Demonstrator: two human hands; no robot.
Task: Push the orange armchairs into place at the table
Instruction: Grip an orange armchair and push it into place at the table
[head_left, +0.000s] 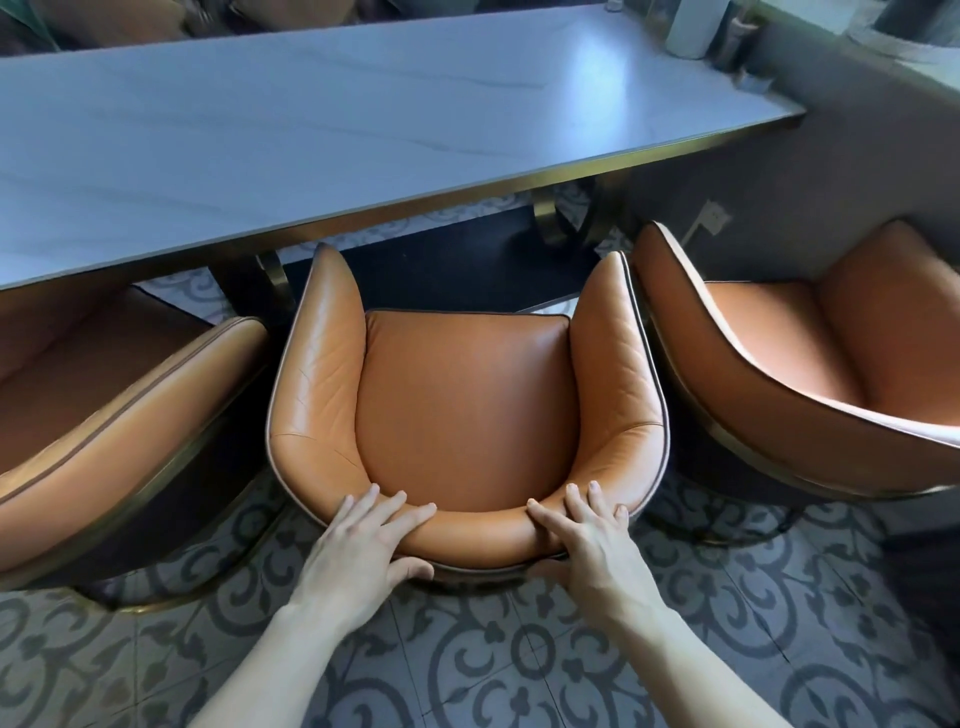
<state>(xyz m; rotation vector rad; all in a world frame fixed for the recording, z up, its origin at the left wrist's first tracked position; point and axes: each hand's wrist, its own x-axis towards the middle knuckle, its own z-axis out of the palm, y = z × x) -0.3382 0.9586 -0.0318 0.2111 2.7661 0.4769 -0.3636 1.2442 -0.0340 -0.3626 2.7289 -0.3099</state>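
An orange leather armchair (465, 405) stands right below me, facing the long pale marble table (311, 130), its arm tips just short of the table's brass edge. My left hand (363, 540) grips the left side of its curved backrest, fingers over the top and thumb behind. On the right side of the same backrest my right hand (582, 535) holds in the same way. A second orange armchair (114, 384) sits to the left, partly under the table. A third (810, 358) stands to the right, turned at an angle, close to the middle chair's right arm.
Brass table legs (566, 218) show under the table ahead of the middle chair. A grey wall (779, 171) with a socket runs along the right. Patterned tiles (467, 665) cover the floor. More orange seats (104, 21) stand across the table.
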